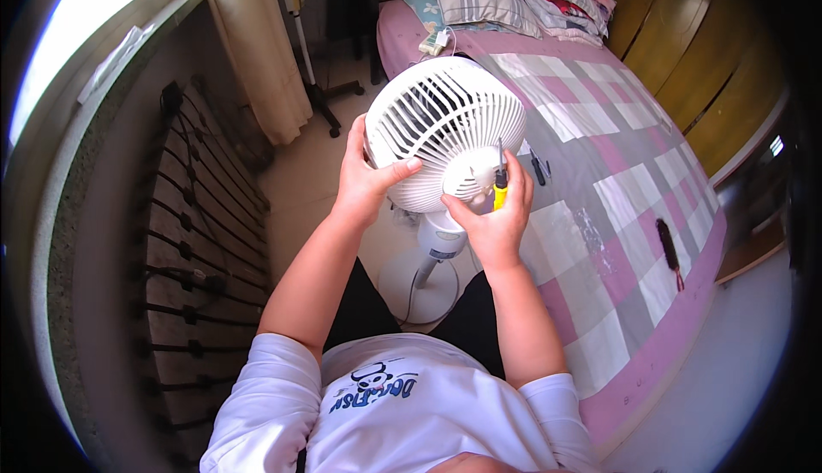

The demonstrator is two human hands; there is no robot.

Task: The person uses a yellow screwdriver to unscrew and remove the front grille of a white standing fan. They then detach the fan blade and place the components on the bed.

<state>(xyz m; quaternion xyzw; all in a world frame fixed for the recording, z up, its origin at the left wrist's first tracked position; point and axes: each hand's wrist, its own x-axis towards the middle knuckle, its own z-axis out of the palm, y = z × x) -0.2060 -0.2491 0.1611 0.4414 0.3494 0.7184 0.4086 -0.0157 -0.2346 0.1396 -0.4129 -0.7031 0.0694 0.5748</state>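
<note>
A white pedestal fan [458, 109] stands between my knees, the slatted back of its round cage turned up toward me. My left hand [364, 180] is closed on the cage's left edge, thumb across the slats. In my right hand [498, 232] is a screwdriver [500, 196] with a yellow and black handle, its shaft pointing up beside the rear motor cover [473, 172]. My right thumb rests near the lower edge of that cover. Below, the fan's neck [441, 235] runs down to a round white base [396, 289] on the floor. The screwdriver's lower end is hidden by my fingers.
The bed [634, 190] with a checked cover fills the right side. On it lie small dark-handled tools [539, 167], a dark brush [666, 246], a white plug adapter [442, 38] and pillows [484, 6]. Dark metal bars [201, 216] line the left, near a curtain [257, 53].
</note>
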